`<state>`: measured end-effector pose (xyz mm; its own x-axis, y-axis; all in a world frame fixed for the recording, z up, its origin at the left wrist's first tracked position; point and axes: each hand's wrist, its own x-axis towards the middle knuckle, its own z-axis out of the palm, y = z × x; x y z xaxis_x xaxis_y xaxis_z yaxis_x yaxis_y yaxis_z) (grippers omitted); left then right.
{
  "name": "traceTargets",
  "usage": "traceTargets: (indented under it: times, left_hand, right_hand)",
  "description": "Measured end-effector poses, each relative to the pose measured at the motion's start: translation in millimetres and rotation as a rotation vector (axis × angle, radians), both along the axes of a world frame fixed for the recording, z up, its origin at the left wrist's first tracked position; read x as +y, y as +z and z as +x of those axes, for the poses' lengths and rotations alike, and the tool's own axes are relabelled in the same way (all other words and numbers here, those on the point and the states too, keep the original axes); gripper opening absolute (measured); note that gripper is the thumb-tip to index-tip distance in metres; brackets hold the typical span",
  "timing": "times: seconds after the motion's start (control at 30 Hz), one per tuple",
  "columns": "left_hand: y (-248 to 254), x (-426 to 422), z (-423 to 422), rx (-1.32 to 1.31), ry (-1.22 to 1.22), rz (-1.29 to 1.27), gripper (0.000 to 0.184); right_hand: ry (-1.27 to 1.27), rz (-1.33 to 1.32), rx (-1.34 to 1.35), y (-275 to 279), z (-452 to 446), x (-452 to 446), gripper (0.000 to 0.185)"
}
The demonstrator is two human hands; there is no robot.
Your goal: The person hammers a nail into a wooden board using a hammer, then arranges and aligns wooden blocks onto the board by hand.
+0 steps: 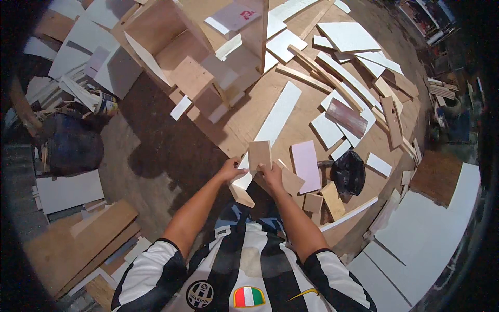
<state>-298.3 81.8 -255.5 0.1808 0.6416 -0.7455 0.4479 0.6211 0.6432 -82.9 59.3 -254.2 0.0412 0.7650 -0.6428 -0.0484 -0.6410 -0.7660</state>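
Observation:
At the near edge of the wooden table, my left hand [231, 170] grips a long white board [279, 115] near its close end, with the thumb on top. My right hand [272, 176] holds a small tan wood block [260, 155] upright against that board. Below both hands an angled wood piece [242, 196] sticks out past the table edge; whether it is joined to the white board I cannot tell. Right of my right hand lie a tan offcut [291, 180] and a pinkish panel [306, 166].
An open wooden box frame [192, 47] stands at the table's back left. White boards and wood strips [358, 41] lie at the back right, near a black bag [348, 173]. Stacked panels [421, 229] stand at the right, and plywood sheets [78, 244] lie at the lower left.

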Motion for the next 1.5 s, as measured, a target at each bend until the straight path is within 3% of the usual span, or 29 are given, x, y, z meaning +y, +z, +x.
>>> traceTargets:
  times: [0.07, 0.17, 0.27, 0.4, 0.47, 0.5, 0.57, 0.7, 0.77, 1.0, 1.07, 1.2, 1.27, 1.3, 1.37, 1.47, 1.5]
  left_hand:
    - [8, -12, 3, -0.349, 0.219, 0.089, 0.057]
    - [45, -8, 5, -0.261, 0.149, -0.008, 0.067]
    - [41, -15, 6, -0.298, 0.190, 0.118, 0.074]
    - [29, -17, -5, -0.345, 0.138, 0.206, 0.067]
    - [27, -16, -8, -0.139, 0.048, 0.217, 0.051]
    - [34, -14, -7, -0.140, 0.049, 0.222, 0.051]
    - [50, -12, -8, 0.142, -0.066, 0.358, 0.048]
    - [100, -6, 10, 0.263, -0.063, 0.299, 0.043]
    - [106, -9, 16, 0.379, -0.184, 0.444, 0.042]
    - [112, -18, 21, 0.590, -0.258, 0.619, 0.056]
    - [120, -20, 26, 0.672, -0.280, 0.652, 0.057]
    - [115, -22, 28, 0.760, -0.317, 0.827, 0.055]
    - [116, -22, 33, 0.842, -0.356, 0.814, 0.056]
    - [116, -24, 34, 0.843, -0.357, 0.815, 0.056]
    - [111, -31, 41, 0.945, -0.398, 0.848, 0.058]
    - [97, -41, 47, 0.971, -0.355, 0.901, 0.061]
    - [96, -43, 49, 0.972, -0.357, 0.901, 0.061]
  right_hand:
    - [0.062, 0.093, -0.029, -6, 5, -1, 0.042]
    - [0.003, 0.137, 0.088, -4, 6, -1, 0.045]
    - [0.050, 0.119, 0.105, 2, 11, 1, 0.042]
    - [0.176, 0.101, 0.037, 45, 13, 7, 0.041]
    - [0.225, 0.172, -0.094, 44, 15, 6, 0.037]
    - [0.227, 0.176, -0.095, 44, 16, 4, 0.037]
    - [0.262, 0.356, -0.269, 42, 16, -1, 0.036]
    - [0.348, 0.301, -0.493, 35, 9, -6, 0.038]
    - [0.404, 0.555, -0.793, 33, 5, -10, 0.038]
    - [0.217, 0.374, -0.370, 30, -8, 4, 0.035]
    - [0.138, 0.523, -0.238, 23, -10, 7, 0.040]
    - [0.146, 0.561, -0.225, 17, -11, 9, 0.042]
    - [0.285, 0.863, -0.734, 25, -3, 10, 0.045]
    - [0.283, 0.864, -0.734, 33, -1, 11, 0.045]
    - [0.559, 0.691, -0.799, 48, 7, 17, 0.047]
    - [0.674, 0.579, -0.769, 62, 2, 23, 0.045]
    - [0.627, 0.662, -0.769, 48, 0, 20, 0.042]
